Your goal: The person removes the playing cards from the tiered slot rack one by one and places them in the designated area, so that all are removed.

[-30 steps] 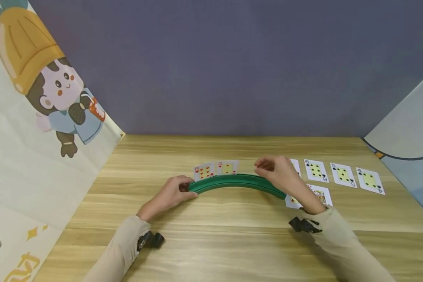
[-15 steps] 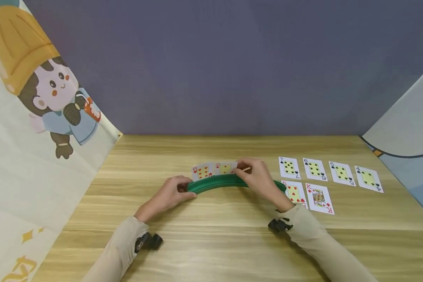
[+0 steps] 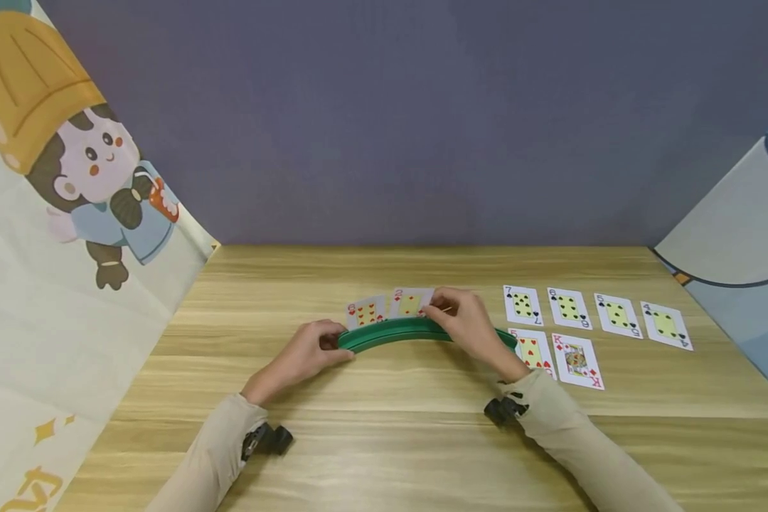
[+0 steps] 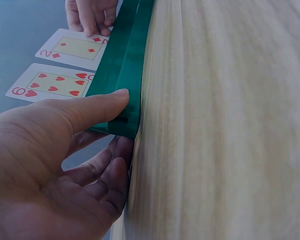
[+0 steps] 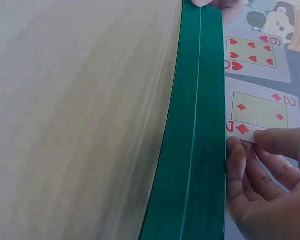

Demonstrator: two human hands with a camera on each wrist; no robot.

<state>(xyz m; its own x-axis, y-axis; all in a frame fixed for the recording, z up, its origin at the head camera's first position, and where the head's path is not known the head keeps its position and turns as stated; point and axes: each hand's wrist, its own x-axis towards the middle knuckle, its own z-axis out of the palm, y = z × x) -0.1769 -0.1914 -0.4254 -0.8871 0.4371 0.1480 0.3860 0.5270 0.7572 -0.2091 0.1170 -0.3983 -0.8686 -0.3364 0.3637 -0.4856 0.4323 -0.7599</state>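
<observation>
A curved green card holder (image 3: pixel 397 329) stands on the table, its left end gripped by my left hand (image 3: pixel 307 348). In the left wrist view, the thumb lies on its front face and the other fingers are behind and beneath the end. Two playing cards rise behind the holder: a six of hearts (image 4: pixel 52 83) at the left and a two of diamonds (image 5: pixel 262 107) beside it. My right hand (image 3: pixel 467 323) pinches the two of diamonds at its right side, thumb on the card's face. The lower edges of both cards are hidden by the holder.
Face up on the wooden table (image 3: pixel 384 427), to the right, lie a seven (image 3: pixel 522 305), a six (image 3: pixel 569 308), a five (image 3: pixel 617 315) and a four of spades (image 3: pixel 666 325). Nearer are a five of hearts (image 3: pixel 532 350) and a king of diamonds (image 3: pixel 577 360).
My right hand has moved left from above the holder's right part and taken hold of the two of diamonds. That card now stands slightly higher. My left hand keeps its grip.
</observation>
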